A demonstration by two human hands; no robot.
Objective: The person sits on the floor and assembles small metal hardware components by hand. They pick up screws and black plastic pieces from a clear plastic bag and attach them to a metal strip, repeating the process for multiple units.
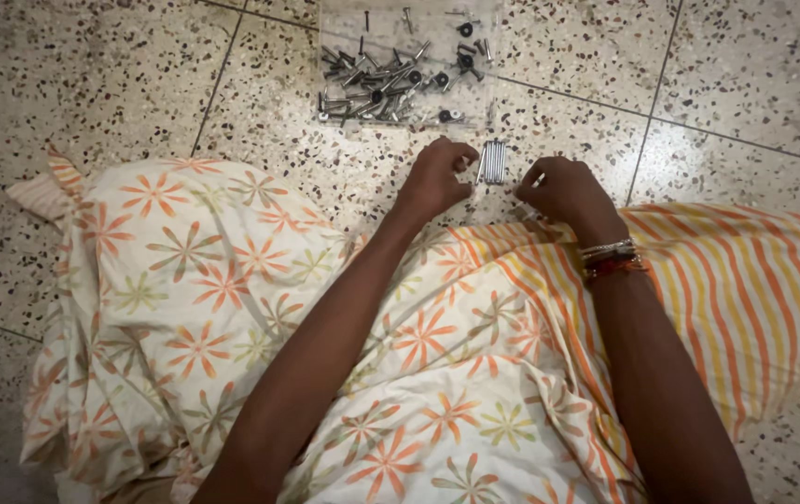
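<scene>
A: Look at where your hands are. Your left hand rests on the speckled floor just left of the small row of bolts, fingers curled in towards the palm. I cannot tell whether a piece is pinched in there; the knuckles hide it.

B: And the right?

A: Your right hand sits just right of the same row, also curled, fingertips turned towards the bolts. Again, closed around something or merely bent, I cannot say. The bangles on that wrist lie above the striped cloth.

B: So what step would you call this?

A: I judge that you are lining up sorted pieces. The bolts between your hands lie side by side, lengthwise away from you, well apart from the loose heap of screws and nuts on the clear plastic sheet further out.

B: What does the next move call for?

A: Probably a reach forward to the heap, with a fine pinch for one long piece among the tangle. Keep your wrist high as you pass, or you may scatter the neat row. The flowered cloth over your lap stays clear of all this.
</scene>
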